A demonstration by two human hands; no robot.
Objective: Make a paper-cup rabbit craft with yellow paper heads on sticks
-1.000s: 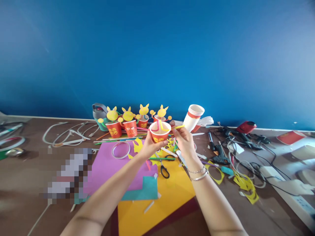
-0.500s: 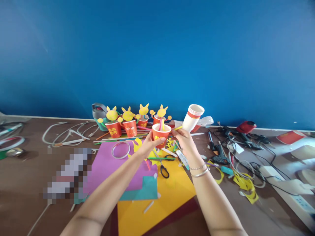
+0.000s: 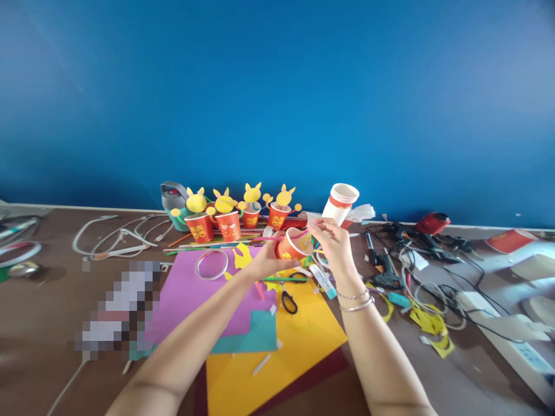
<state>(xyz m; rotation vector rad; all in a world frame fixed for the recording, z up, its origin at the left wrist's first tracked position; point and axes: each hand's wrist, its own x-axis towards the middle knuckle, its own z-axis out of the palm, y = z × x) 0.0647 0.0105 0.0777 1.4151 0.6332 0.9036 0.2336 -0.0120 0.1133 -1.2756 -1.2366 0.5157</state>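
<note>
My left hand (image 3: 263, 261) is wrapped round a red paper cup (image 3: 291, 247) with gold print, tipped so its white-rimmed mouth faces right. A pink strip (image 3: 299, 234) shows at the mouth, with some yellow inside. At that opening the fingers of my right hand (image 3: 333, 240) are pinched together on a thin coloured strip, partly hidden by the fingers. Behind the hands stand several red cups (image 3: 228, 226) with yellow paper heads, pointed ears and round paws. A leaning stack of white paper cups (image 3: 339, 202) is just beyond my right hand.
Purple paper (image 3: 186, 300) and yellow paper (image 3: 243, 381) lie below my arms, with scissors (image 3: 289, 301), a tape roll (image 3: 211, 265) and a glue stick (image 3: 323, 281) on or near them. To the right are a glue gun (image 3: 388, 277), tangled cables and a power strip (image 3: 526, 352).
The cup has gone from upright to tipped, mouth rightward, and moved slightly right. My right hand has shifted from the cup's right side to its mouth, gripping a strip there.
</note>
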